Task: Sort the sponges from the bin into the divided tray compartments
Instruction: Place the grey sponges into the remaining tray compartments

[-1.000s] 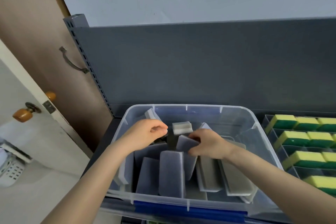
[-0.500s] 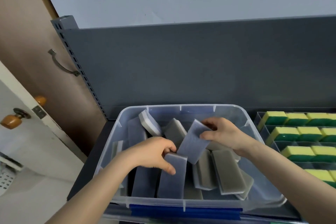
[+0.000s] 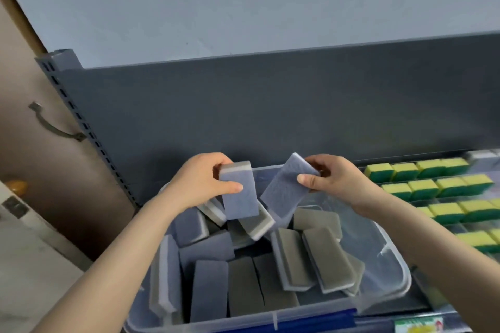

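A clear plastic bin [image 3: 389,276] with a blue front clip holds several blue-grey and dark grey sponges with white backing. My left hand [image 3: 197,184] grips one blue-grey sponge [image 3: 239,197] by its upper end, lifted above the bin's far side. My right hand [image 3: 338,178] pinches a second blue-grey sponge [image 3: 284,192], tilted, just to the right of the first. The divided tray [image 3: 443,197] stands to the right of the bin, its rows filled with yellow-and-green sponges [image 3: 422,189].
A dark grey shelf back panel [image 3: 270,105] rises behind the bin. A perforated upright [image 3: 81,121] stands at the left, with a brown door and its metal handle [image 3: 51,124] beyond. A grey sponge [image 3: 484,157] sits at the tray's far right.
Both hands have risen out of the bin, each lifting a blue-grey sponge; the left hand took hold of its sponge within the last half second. The camera has tilted down toward the bin.
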Demonstrator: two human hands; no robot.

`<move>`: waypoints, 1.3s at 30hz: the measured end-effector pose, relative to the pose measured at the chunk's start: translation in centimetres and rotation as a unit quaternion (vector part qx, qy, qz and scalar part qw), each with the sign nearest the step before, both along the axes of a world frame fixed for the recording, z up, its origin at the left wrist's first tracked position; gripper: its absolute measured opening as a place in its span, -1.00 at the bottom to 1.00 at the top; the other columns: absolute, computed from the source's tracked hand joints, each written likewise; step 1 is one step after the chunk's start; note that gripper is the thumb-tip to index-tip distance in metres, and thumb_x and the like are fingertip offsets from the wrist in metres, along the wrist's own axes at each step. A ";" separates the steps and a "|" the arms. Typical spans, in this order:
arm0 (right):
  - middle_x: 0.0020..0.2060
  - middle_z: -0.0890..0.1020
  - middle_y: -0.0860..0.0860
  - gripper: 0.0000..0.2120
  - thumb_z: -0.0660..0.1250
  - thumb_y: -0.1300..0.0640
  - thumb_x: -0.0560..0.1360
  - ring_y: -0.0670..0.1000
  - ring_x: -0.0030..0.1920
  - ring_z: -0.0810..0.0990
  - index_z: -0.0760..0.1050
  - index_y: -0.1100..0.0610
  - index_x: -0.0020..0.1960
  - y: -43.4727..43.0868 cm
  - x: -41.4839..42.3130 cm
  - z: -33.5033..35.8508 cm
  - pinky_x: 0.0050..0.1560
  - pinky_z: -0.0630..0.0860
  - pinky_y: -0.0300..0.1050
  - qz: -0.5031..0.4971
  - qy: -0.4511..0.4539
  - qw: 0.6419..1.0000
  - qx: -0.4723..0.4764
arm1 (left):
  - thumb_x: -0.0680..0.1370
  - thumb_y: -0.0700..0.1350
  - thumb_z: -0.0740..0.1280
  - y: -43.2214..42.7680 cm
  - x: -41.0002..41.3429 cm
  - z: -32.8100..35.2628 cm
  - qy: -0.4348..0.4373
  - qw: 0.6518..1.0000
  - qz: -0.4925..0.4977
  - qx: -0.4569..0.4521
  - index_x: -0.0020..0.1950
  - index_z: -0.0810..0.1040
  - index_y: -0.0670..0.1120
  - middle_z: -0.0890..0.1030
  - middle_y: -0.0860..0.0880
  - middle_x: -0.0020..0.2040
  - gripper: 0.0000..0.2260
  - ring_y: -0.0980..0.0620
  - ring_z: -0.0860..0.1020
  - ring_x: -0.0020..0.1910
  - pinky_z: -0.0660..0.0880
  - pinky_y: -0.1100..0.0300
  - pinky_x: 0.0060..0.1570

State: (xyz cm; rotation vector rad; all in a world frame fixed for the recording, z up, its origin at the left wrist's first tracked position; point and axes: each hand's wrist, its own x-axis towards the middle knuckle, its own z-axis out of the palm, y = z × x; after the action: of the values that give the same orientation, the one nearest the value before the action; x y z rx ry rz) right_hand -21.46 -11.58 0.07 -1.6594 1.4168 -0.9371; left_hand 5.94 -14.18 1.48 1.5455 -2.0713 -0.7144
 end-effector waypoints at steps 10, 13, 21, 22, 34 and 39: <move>-0.25 0.63 0.04 -0.78 0.48 0.10 0.32 0.05 -0.24 0.55 0.58 0.10 -0.06 3.1 -1.8 0.5 -0.21 0.43 -0.13 -0.147 0.154 0.974 -0.084 | 0.37 -0.01 0.50 -1.3 -5.3 0.1 -0.001 0.993 -0.064 -0.096 0.06 0.55 0.11 0.55 0.18 -0.05 -0.71 0.16 0.52 -0.08 0.44 0.21 -0.10; -0.16 0.62 -0.10 -0.67 0.48 0.10 0.32 -0.06 -0.16 0.54 0.57 0.06 0.08 4.3 -2.9 0.6 -0.20 0.36 -0.25 -0.172 0.194 0.960 -0.101 | 0.37 -0.03 0.50 -1.1 -7.2 0.1 0.003 0.991 -0.081 -0.110 0.08 0.56 0.11 0.54 0.16 -0.04 -0.69 0.14 0.52 -0.08 0.42 0.22 -0.09; -0.10 0.63 -0.05 -0.63 0.46 0.15 0.33 -0.01 -0.09 0.56 0.55 0.07 0.13 8.1 -8.1 2.1 -0.07 0.46 -0.13 -0.250 0.213 0.936 -0.130 | 0.37 -0.03 0.52 -0.2 -14.3 1.1 0.018 0.981 -0.142 -0.132 0.14 0.58 0.07 0.54 0.16 -0.03 -0.64 0.12 0.52 -0.05 0.46 0.20 -0.02; -0.09 0.63 -0.05 -0.63 0.46 0.15 0.34 -0.01 -0.09 0.56 0.54 0.06 0.14 8.6 -8.9 2.3 -0.06 0.47 -0.12 -0.256 0.211 0.934 -0.133 | 0.37 -0.03 0.52 0.0 -15.4 1.3 0.019 0.980 -0.147 -0.136 0.15 0.58 0.07 0.54 0.16 -0.02 -0.64 0.12 0.52 -0.05 0.45 0.21 -0.02; -0.11 0.59 -0.09 -0.61 0.46 0.18 0.36 -0.01 -0.11 0.53 0.52 0.05 0.17 14.4 -23.4 3.5 -0.13 0.43 -0.18 -0.288 0.196 0.927 -0.140 | 0.41 -0.01 0.49 4.4 -30.5 2.5 0.035 0.971 -0.172 -0.164 0.23 0.51 0.09 0.53 0.15 0.06 -0.59 0.12 0.50 -0.02 0.41 0.27 -0.10; -0.09 0.59 -0.06 -0.61 0.44 0.20 0.38 0.02 -0.09 0.53 0.51 0.04 0.19 16.4 -29.5 3.8 -0.08 0.50 -0.10 -0.277 0.190 0.932 -0.136 | 0.41 -0.02 0.49 6.3 -36.2 2.3 0.043 0.972 -0.156 -0.170 0.23 0.51 0.06 0.53 0.14 0.06 -0.59 0.13 0.50 -0.03 0.41 0.32 -0.14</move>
State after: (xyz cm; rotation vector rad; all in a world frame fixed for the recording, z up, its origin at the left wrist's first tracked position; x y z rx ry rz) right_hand -50.92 4.78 3.85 -1.7353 2.1777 -1.2067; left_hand -30.23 -7.84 3.80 0.9995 -2.2539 -0.4865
